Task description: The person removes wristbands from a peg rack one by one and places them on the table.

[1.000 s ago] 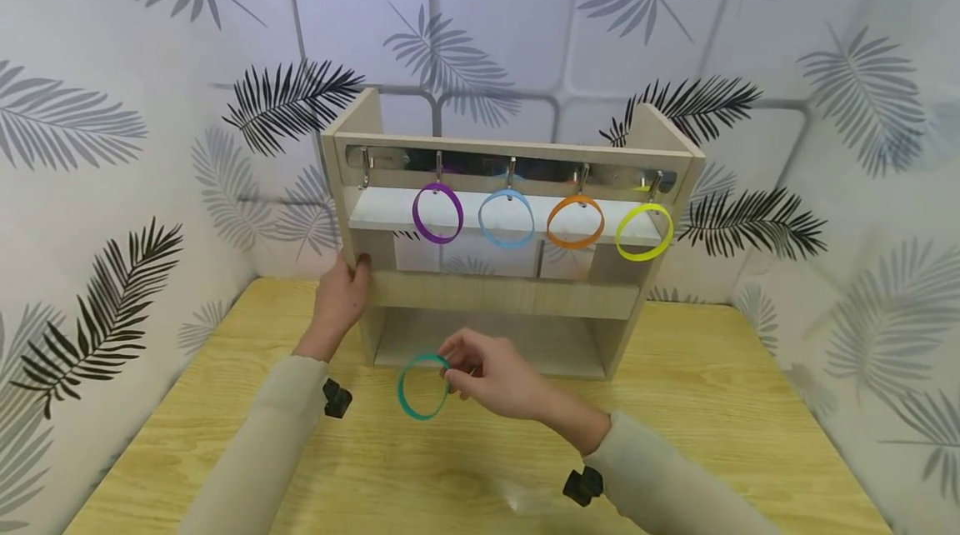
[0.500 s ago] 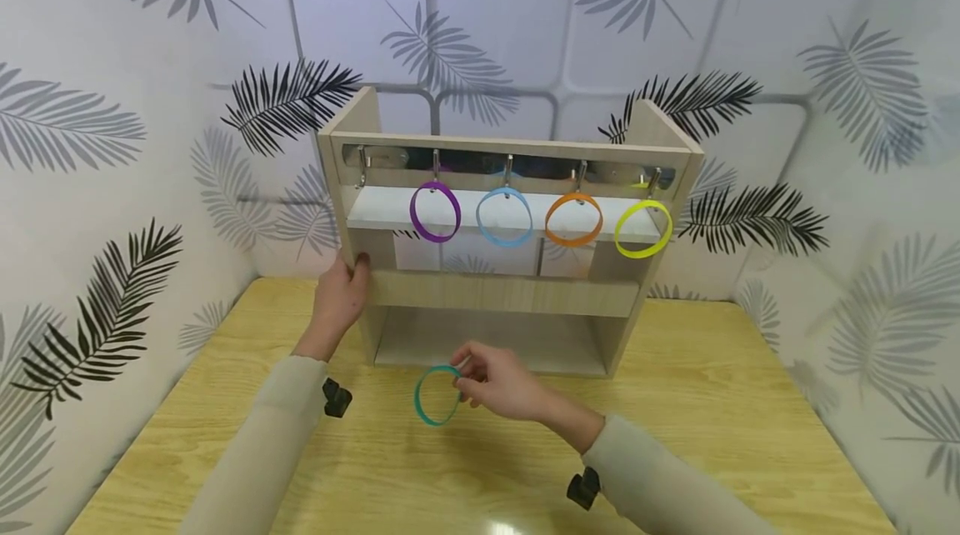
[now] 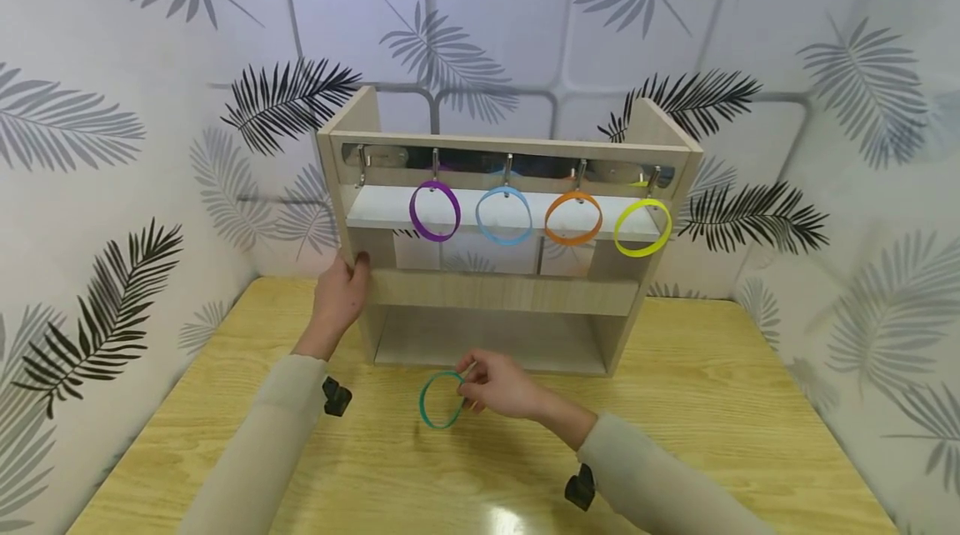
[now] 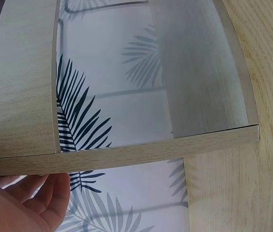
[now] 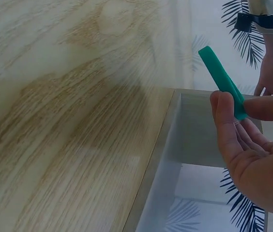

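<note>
Right hand [image 3: 498,385]: grasping. The thumb and a fingertip pinch the rim of the teal ring [image 5: 219,77]; the opening between them is reduced to the thickness of the band. The remaining fingers curl loosely beside the grip. The teal ring projects from the fingertips toward the person's left. It is upright, raised above the wood-grain surface [image 3: 705,418], in front of the lower compartment of the shelf unit [image 3: 498,292].

Left hand [image 3: 341,293]: grasping. It grips the front edge of the left side panel [image 4: 127,155], about halfway up the shelf unit. The thumb lies on the inner side and the fingers bend against the outer side, so the hand opens only as far as the panel is thick.

Adjacent parts: a metal strip [image 3: 468,160] with five hooks runs along the upper front board. From the second hook on the left, the rings hang in this order: purple ring [image 3: 437,238], light blue ring [image 3: 504,243], orange ring [image 3: 572,242], yellow ring [image 3: 637,253]. Both hands are below the hanging rings and well apart from them.
</note>
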A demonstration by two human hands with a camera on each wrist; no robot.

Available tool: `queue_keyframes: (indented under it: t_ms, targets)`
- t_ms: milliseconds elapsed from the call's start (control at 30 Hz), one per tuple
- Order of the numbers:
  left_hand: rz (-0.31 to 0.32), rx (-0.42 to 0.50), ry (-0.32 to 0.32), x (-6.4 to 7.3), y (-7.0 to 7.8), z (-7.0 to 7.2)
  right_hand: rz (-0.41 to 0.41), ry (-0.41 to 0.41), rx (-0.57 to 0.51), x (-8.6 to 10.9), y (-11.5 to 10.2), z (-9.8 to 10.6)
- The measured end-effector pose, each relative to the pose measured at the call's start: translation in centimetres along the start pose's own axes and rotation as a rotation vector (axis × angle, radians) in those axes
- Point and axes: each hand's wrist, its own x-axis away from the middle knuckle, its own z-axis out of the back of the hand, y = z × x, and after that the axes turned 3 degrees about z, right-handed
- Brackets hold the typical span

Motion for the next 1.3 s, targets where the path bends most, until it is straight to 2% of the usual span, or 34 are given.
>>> queue_keyframes:
  t_ms: [267, 800, 867, 1000, 1100, 1300]
  targets:
    - [-0.007, -0.009, 0.017, -0.2, 0.2, 0.0, -0.019, -0.017, -0.031, -0.8, 1.8, -0.1]
    - [-0.009, 0.005, 0.025, -0.2, 0.1, 0.0, -0.059, -0.019, -0.046, -1.3, 2.3, -0.6]
    - [-0.005, 0.006, 0.022, -0.2, 0.0, -0.1, -0.065, -0.014, -0.05, -1.1, 1.4, -0.7]
    - [0.0, 0.006, 0.027, -0.2, 0.0, -0.2, -0.082, -0.008, -0.054, -1.3, 1.5, -0.9]
    - [0.003, 0.009, 0.029, -0.2, 0.0, -0.2, -0.095, -0.011, -0.055, -1.8, 2.5, -1.0]
    - [0.0, 0.016, 0.022, 0.0, 0.0, -0.2, -0.1, -0.013, -0.054, -1.9, 2.8, -1.2]
